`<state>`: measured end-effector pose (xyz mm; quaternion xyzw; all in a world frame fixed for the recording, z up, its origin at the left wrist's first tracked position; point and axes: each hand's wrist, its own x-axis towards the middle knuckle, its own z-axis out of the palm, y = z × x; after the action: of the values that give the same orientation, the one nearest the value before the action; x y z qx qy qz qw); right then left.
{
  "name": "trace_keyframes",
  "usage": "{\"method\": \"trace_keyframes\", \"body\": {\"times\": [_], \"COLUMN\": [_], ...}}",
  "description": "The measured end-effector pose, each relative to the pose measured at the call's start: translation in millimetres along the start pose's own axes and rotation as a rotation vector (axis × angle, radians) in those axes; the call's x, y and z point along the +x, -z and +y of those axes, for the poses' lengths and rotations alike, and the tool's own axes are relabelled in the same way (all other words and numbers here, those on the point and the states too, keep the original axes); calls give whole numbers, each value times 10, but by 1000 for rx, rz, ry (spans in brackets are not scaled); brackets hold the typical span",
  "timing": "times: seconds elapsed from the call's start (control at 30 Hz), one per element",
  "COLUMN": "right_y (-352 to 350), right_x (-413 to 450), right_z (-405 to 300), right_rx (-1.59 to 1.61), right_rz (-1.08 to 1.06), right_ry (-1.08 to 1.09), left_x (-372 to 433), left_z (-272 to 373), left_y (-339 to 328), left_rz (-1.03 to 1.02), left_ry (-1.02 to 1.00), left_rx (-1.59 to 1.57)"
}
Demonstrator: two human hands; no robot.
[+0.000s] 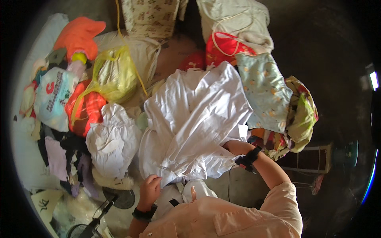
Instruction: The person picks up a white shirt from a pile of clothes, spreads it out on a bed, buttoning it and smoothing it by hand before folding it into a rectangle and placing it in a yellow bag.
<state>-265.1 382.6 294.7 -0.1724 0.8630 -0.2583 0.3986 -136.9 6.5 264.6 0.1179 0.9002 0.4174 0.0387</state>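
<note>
A large white cloth garment (196,113) is spread in loose folds in front of me, over my lap. At its lower left edge, my left hand (151,189) pinches the fabric between bent fingers. My right hand (233,145) reaches into the right side of the cloth. Its fingers are hidden by the folds, so their grip does not show. A small white tag (242,131) sticks out just above the right wrist. Black straps circle both wrists, and the right one carries a small device (245,163).
Left lie a bundled white cloth (111,142), a yellow plastic bag (116,74), a red plastic bag (86,107) and loose clothing. A pale blue patterned cloth (263,92) and a cream sack (235,17) lie to the right and beyond. A fan (86,229) stands lower left.
</note>
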Motion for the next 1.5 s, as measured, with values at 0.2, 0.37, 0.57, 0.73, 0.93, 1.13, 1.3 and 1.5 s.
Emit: {"method": "trace_keyframes", "body": {"times": [0.2,0.37,0.57,0.73,0.93,1.13,1.3,1.5], "right_y": [-39,604,313,-757,-3192,-5758,-5711,-5336], "right_x": [128,-562,-1331,-1766,-2645,-3928,-4436,-5449], "right_z": [217,-331,142,641,1569,1024,645,1386], "right_rx": [-175,505,780,1106,1235,982,1131,520], "right_rz": [15,163,442,795,1584,1775,1844,1627], "right_ry": [11,-57,-178,-385,-1076,-2005,-1853,-2131], "left_x": [569,907,1173,1124,664,310,234,99], "left_z": [476,1049,1393,1770,1706,1407,1129,1771], "left_y": [-418,-682,-1081,-1426,-1668,-1915,-2078,-2509], "left_rz": [-182,-222,-227,-382,-663,-899,-971,-949], "left_ry": [-286,-344,-344,-406,-495,-545,-457,-589], "left_rx": [-166,-251,-395,-487,-405,-380,-228,89]}}
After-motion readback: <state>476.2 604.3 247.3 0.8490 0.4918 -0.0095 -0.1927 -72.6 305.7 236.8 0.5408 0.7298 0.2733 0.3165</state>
